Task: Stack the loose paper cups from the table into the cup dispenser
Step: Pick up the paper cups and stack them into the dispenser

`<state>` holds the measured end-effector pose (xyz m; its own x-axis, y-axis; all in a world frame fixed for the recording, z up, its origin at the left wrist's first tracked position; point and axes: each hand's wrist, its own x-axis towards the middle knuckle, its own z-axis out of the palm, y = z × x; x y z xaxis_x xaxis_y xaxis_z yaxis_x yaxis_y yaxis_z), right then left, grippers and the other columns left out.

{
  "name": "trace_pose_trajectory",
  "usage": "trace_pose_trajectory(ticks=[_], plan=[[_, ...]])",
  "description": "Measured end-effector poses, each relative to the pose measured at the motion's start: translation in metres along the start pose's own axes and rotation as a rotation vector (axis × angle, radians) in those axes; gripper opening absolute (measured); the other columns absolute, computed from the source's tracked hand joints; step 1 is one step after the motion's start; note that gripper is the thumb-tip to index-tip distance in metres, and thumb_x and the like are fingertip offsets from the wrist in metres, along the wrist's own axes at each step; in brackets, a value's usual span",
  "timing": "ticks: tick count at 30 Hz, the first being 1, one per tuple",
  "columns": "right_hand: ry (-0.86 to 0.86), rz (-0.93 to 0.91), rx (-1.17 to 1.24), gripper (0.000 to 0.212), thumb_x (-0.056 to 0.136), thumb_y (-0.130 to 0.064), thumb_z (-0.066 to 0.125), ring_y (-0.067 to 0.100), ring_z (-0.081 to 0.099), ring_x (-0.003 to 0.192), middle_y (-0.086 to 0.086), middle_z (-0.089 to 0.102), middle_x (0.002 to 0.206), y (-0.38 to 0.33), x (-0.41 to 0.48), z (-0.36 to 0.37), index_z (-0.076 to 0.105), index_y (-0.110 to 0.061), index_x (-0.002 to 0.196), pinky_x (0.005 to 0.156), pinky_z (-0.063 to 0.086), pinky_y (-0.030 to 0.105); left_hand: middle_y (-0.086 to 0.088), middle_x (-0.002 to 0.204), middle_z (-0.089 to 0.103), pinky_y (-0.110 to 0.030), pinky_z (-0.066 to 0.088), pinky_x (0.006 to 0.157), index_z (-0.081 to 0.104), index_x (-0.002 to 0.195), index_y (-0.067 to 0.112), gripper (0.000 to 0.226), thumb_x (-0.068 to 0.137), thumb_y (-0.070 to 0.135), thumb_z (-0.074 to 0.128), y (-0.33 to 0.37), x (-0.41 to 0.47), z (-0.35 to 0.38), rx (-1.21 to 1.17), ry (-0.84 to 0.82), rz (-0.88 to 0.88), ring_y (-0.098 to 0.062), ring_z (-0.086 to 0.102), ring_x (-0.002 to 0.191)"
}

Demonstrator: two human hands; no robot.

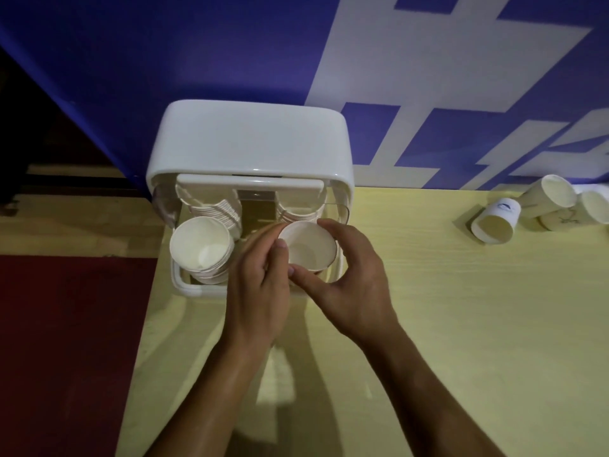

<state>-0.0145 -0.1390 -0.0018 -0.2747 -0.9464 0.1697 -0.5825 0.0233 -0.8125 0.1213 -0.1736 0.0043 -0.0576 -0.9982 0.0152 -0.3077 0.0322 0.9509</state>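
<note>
A white cup dispenser (pixel 250 143) stands at the table's far left corner with its lid raised. Its left bay holds a leaning stack of white paper cups (pixel 201 245). Over the right bay, both hands hold one white paper cup (pixel 309 247) by its rim, above another stack (pixel 296 211). My left hand (pixel 260 275) pinches the rim's left side. My right hand (pixel 349 272) curls round its right and near side. Three loose cups lie on their sides at the far right: one with a blue logo (pixel 496 219), a cream one (pixel 550 196) and one cut by the frame edge (pixel 594 206).
The pale yellow table (pixel 461 324) ends at its left edge just beside the dispenser, with dark red floor (pixel 66 341) below. A blue and white wall (pixel 428 77) rises directly behind the dispenser and the loose cups.
</note>
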Motion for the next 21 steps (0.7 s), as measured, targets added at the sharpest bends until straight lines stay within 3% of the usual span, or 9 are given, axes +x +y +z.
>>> trace_pose_trajectory(ticks=[3,7,9,11,13,16,19,21], plan=[[-0.055,0.009,-0.075,0.073,0.076,-0.057,0.081,0.008,0.058,0.122,-0.008,0.066,0.131,0.013,-0.001,0.004,0.063,-0.019,0.136,0.104,0.048,0.031,0.014,0.127,0.069,-0.009,0.044,0.096,0.070,0.129,0.022,0.034,0.105,0.014,0.047,-0.012,0.001,0.004,0.068,-0.036,-0.027,0.004,0.059,0.120],[-0.100,0.074,-0.079,0.081,0.077,-0.058,0.083,0.007,0.053,0.127,-0.008,0.063,0.136,0.019,-0.004,0.009,0.057,-0.023,0.145,0.106,0.047,0.034,0.014,0.133,0.066,0.000,0.040,0.091,0.063,0.139,0.029,0.038,0.105,0.017,0.051,-0.018,-0.002,0.006,0.125,-0.050,-0.070,0.008,0.058,0.119],[-0.107,0.077,-0.085,0.087,0.077,-0.061,0.082,0.005,0.051,0.128,-0.007,0.062,0.139,0.017,-0.006,0.008,0.053,-0.022,0.149,0.107,0.046,0.029,0.018,0.135,0.063,-0.006,0.045,0.097,0.057,0.144,0.035,0.041,0.106,0.019,0.053,-0.016,-0.004,0.005,0.071,-0.052,-0.098,0.011,0.057,0.120],[-0.100,0.070,-0.094,0.091,0.076,-0.066,0.079,0.004,0.049,0.129,-0.006,0.062,0.139,0.016,-0.009,0.002,0.051,-0.019,0.150,0.107,0.041,0.021,0.019,0.138,0.061,-0.024,0.051,0.104,0.050,0.148,0.038,0.047,0.105,0.022,0.057,-0.010,-0.011,0.003,0.037,-0.038,-0.107,0.006,0.058,0.125],[-0.077,0.072,-0.091,0.084,0.080,-0.068,0.073,0.005,0.053,0.128,-0.007,0.064,0.136,0.021,-0.013,-0.013,0.056,-0.018,0.145,0.106,0.037,0.014,0.016,0.137,0.062,-0.033,0.051,0.105,0.054,0.145,0.034,0.041,0.105,0.026,0.058,0.002,-0.020,0.001,0.137,0.017,0.016,-0.003,0.059,0.127],[-0.023,0.118,-0.104,0.060,0.089,-0.060,0.070,0.005,0.059,0.122,-0.009,0.068,0.128,0.042,-0.022,-0.052,0.067,-0.019,0.133,0.103,0.043,0.015,0.007,0.128,0.067,-0.018,0.046,0.101,0.066,0.132,0.016,0.033,0.100,0.025,0.059,0.035,-0.027,0.019,0.237,0.046,0.263,-0.009,0.063,0.118],[0.036,0.251,-0.095,0.050,0.091,-0.057,0.071,0.001,0.059,0.120,-0.017,0.067,0.126,0.072,-0.027,-0.101,0.068,-0.025,0.130,0.098,0.049,0.021,0.009,0.124,0.067,-0.013,0.046,0.095,0.066,0.128,0.014,0.033,0.097,0.024,0.062,0.067,-0.019,0.080,0.190,-0.091,0.376,-0.006,0.062,0.114],[0.091,0.347,-0.073,0.045,0.091,-0.054,0.072,-0.003,0.060,0.115,-0.021,0.068,0.122,0.096,-0.028,-0.136,0.069,-0.028,0.127,0.091,0.050,0.016,0.009,0.131,0.063,-0.014,0.048,0.087,0.061,0.135,0.020,0.038,0.100,0.034,0.061,0.081,-0.009,0.140,0.200,-0.219,0.343,-0.001,0.057,0.115]])
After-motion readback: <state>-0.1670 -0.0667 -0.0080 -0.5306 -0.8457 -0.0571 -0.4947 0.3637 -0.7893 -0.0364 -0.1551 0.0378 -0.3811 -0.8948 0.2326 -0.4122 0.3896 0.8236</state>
